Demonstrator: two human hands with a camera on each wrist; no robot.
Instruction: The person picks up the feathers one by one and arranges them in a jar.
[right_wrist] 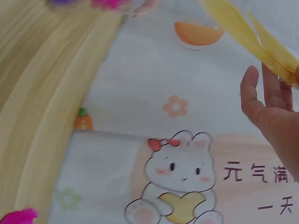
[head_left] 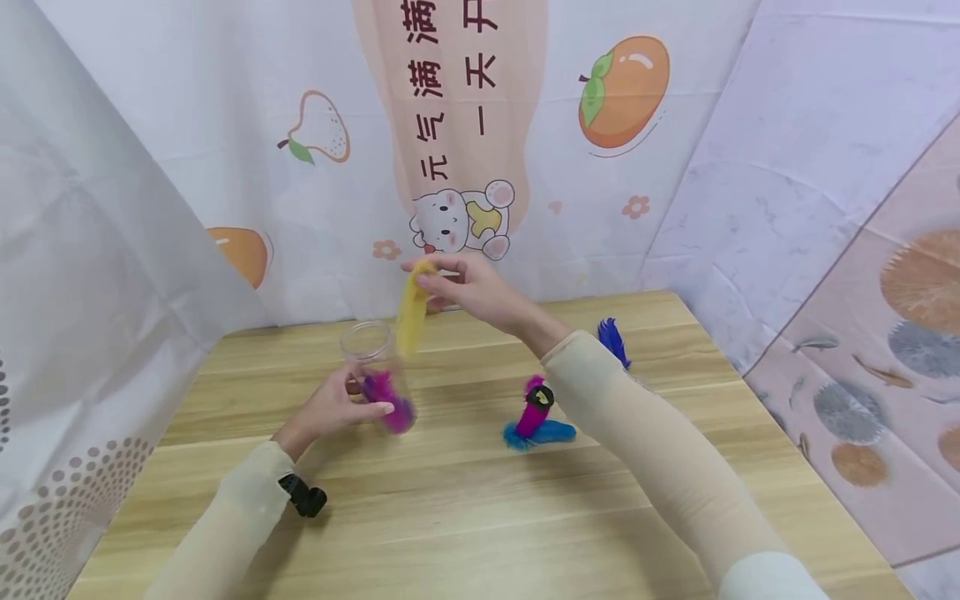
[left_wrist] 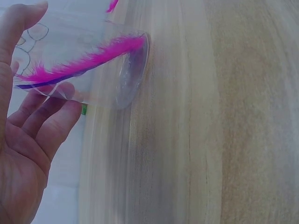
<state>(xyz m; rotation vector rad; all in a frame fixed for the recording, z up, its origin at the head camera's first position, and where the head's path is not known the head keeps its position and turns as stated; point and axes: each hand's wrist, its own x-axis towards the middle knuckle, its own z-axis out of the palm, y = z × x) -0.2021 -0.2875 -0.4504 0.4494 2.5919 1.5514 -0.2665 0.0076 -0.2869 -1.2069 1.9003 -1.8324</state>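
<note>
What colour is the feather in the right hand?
Yellow feather; clearest in the head view.

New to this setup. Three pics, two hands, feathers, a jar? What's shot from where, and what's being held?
No machine here: a person works bare-handed, wearing three cameras. The wide picture comes from the head; the other two from the wrists. The left hand grips a clear jar standing on the wooden table, with a pink feather and a purple one inside. The right hand pinches a yellow feather above the jar's mouth. More loose feathers, pink and blue, lie on the table.
</note>
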